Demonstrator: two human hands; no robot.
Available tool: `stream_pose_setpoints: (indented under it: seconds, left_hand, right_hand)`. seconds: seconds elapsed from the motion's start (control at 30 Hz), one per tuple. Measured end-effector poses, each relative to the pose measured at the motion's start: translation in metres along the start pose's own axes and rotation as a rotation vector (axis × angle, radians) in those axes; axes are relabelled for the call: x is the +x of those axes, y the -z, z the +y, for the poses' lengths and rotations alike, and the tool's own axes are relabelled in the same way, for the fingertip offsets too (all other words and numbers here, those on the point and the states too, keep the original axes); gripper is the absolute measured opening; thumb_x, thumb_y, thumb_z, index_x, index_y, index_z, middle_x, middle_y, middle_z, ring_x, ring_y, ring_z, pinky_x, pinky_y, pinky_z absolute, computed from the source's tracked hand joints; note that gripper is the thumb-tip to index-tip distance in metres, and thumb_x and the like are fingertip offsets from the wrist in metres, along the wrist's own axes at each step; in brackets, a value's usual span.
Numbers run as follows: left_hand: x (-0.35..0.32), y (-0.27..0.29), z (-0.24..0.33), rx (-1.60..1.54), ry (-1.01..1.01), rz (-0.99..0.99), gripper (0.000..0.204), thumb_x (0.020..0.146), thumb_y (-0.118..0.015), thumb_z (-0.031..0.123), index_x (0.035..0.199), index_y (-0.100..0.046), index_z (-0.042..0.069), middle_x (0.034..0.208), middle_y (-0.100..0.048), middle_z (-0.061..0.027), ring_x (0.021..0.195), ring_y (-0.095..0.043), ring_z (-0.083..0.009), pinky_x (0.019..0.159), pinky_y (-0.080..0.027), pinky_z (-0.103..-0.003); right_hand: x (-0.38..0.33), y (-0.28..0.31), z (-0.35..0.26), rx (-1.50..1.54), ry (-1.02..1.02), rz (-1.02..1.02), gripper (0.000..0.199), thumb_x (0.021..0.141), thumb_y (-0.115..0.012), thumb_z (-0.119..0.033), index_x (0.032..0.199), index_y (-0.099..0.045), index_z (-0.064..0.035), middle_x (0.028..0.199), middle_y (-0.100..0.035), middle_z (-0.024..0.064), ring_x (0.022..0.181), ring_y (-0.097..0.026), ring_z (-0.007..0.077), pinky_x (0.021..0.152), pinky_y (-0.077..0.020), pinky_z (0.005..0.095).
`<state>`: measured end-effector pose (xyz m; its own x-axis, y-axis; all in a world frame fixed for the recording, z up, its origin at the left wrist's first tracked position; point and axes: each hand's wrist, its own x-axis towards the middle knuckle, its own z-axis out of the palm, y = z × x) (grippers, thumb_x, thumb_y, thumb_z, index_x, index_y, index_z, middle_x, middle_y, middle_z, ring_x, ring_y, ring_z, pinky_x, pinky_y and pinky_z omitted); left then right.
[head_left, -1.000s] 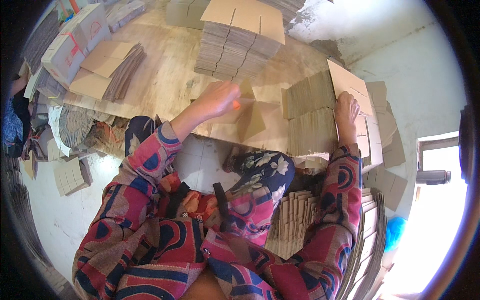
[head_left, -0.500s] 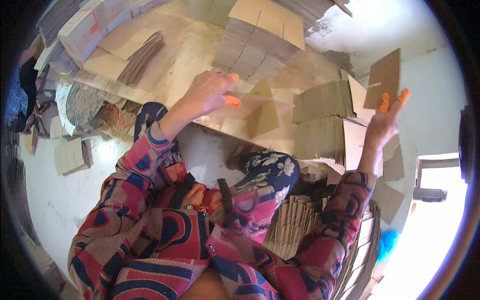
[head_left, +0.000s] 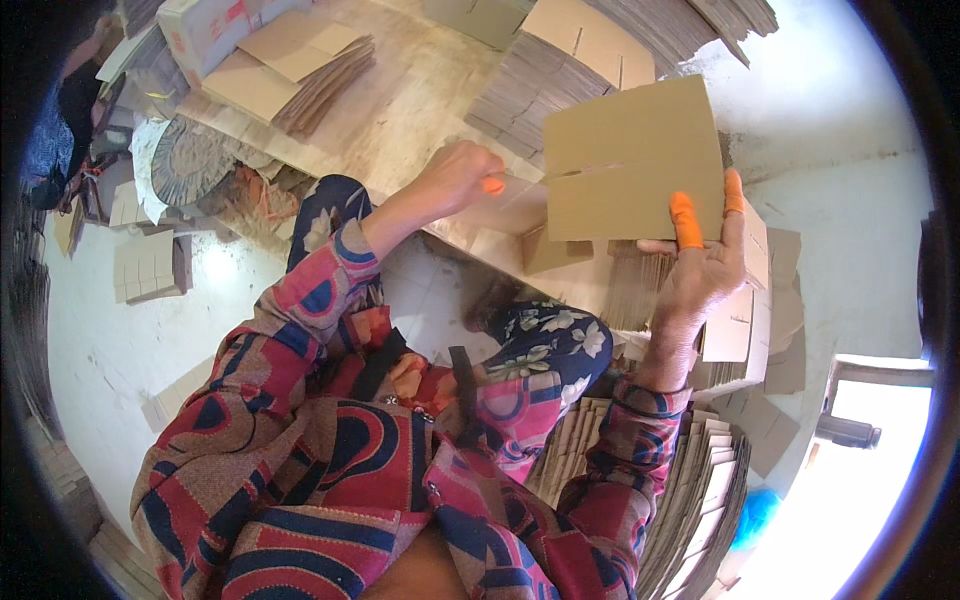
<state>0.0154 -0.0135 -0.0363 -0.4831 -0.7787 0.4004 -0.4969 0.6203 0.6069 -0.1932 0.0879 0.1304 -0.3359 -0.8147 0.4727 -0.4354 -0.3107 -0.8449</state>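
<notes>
My right hand, with orange finger covers, grips the lower right edge of a flat cardboard sheet. A slit crosses part of the sheet. To the left, my left hand is closed, an orange cover showing on a fingertip. Its fingers meet the end of an upright cardboard divider on the bench. Another cardboard panel stands crosswise at that divider, partly hidden by the sheet. Below the sheet, a stack of cardboard pieces stands on edge, partly covered by my right hand.
The wooden bench bears a tall cardboard stack at the back and a lower pile at the left. More cardboard pieces stand beside my right leg. A woven round object lies left of my knees. A bright doorway is at right.
My right hand has brought the cardboard sheet leftward from the far right, turning its broad face into view. My left hand has shifted slightly right, its fingers more closed. The view has turned somewhat.
</notes>
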Motion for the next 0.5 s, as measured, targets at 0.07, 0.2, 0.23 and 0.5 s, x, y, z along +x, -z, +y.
stream_pose_setpoints:
  seconds: [0.07, 0.2, 0.23, 0.5]
  left_hand:
    - [0.001, -0.002, -0.002, -0.001, -0.031, 0.016, 0.019, 0.076, -0.069, 0.019, 0.076, -0.064, 0.001, 0.066, -0.057, -0.0203, 0.066, -0.058, -0.0378, 0.058, -0.044, -0.043]
    - [0.002, -0.002, -0.002, -0.029, -0.014, 0.011, 0.018, 0.075, -0.069, 0.016, 0.071, -0.061, 0.001, 0.065, -0.056, -0.0213, 0.064, -0.057, -0.0393, 0.056, -0.043, -0.044]
    - [0.002, -0.002, -0.001, -0.043, 0.005, 0.004, 0.018, 0.075, -0.069, 0.016, 0.071, -0.061, 0.001, 0.064, -0.055, -0.0215, 0.063, -0.056, -0.0397, 0.056, -0.043, -0.044]
    - [0.005, 0.000, -0.004, -0.021, -0.048, 0.008, 0.017, 0.074, -0.069, 0.014, 0.068, -0.062, 0.000, 0.062, -0.055, -0.0214, 0.061, -0.056, -0.0391, 0.054, -0.042, -0.044]
  right_hand:
    - [-0.001, -0.002, 0.008, -0.023, -0.017, -0.023, 0.055, 0.087, -0.059, 0.006, 0.138, -0.040, -0.0011, 0.117, -0.060, 0.0104, 0.082, -0.061, 0.0103, 0.053, -0.0559, 0.0200]
    - [-0.006, -0.013, 0.009, -0.110, -0.019, -0.043, 0.055, 0.087, -0.058, 0.006, 0.138, -0.040, -0.0016, 0.116, -0.061, 0.0106, 0.080, -0.061, 0.0091, 0.054, -0.0562, 0.0203]
    - [-0.006, -0.013, 0.008, -0.111, -0.011, -0.043, 0.055, 0.087, -0.058, 0.006, 0.138, -0.040, -0.0017, 0.116, -0.061, 0.0106, 0.080, -0.061, 0.0090, 0.055, -0.0564, 0.0206]
    - [-0.005, -0.014, 0.007, -0.132, -0.010, -0.044, 0.055, 0.087, -0.058, 0.006, 0.138, -0.041, -0.0023, 0.116, -0.062, 0.0105, 0.079, -0.062, 0.0096, 0.055, -0.0571, 0.0216]
